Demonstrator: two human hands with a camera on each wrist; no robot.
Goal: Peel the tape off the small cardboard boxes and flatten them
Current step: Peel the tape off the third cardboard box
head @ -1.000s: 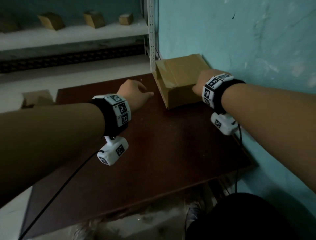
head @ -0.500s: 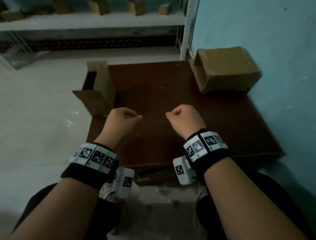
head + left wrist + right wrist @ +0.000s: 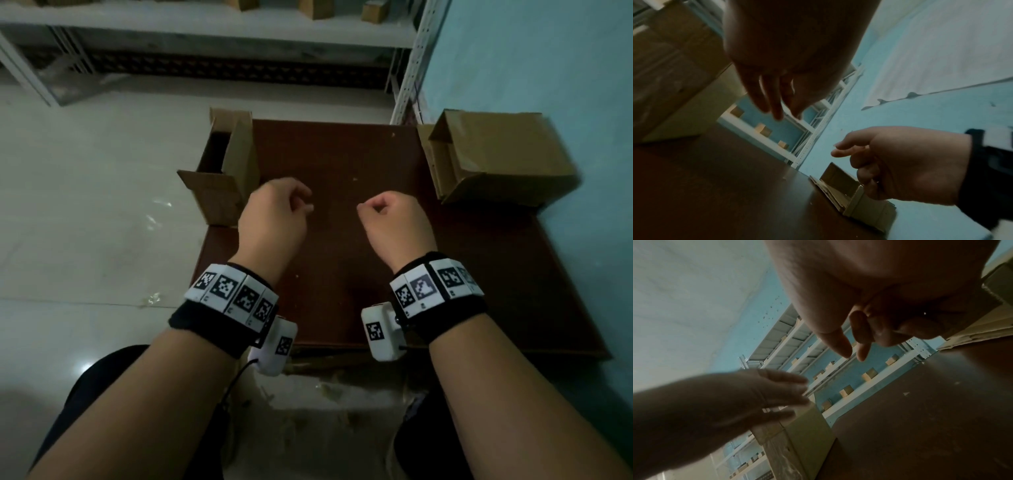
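Two small cardboard boxes stand on the dark brown table (image 3: pixel 342 281). One open box (image 3: pixel 236 164) stands upright at the table's left edge, its opening facing up. The other box (image 3: pixel 507 154) lies at the far right against the wall, flaps open to the left. My left hand (image 3: pixel 301 202) hovers over the table just right of the left box, fingers relaxed and holding nothing; the right wrist view shows its fingers (image 3: pixel 797 391) extended. My right hand (image 3: pixel 371 207) hovers mid-table in a loose fist, empty, with its curled fingers (image 3: pixel 869 175) plain in the left wrist view.
A white metal shelf rack (image 3: pixel 205 31) with several small cardboard boxes runs along the back. A blue wall (image 3: pixel 548 61) borders the table's right side, and pale tiled floor (image 3: pixel 85 212) lies to the left. Paper scraps (image 3: pixel 329 387) lie below the table's near edge.
My right hand has left the right-hand box and both hands have drawn back to the middle of the table. The view has swung left, bringing the left box into sight. My left fingers have loosened.
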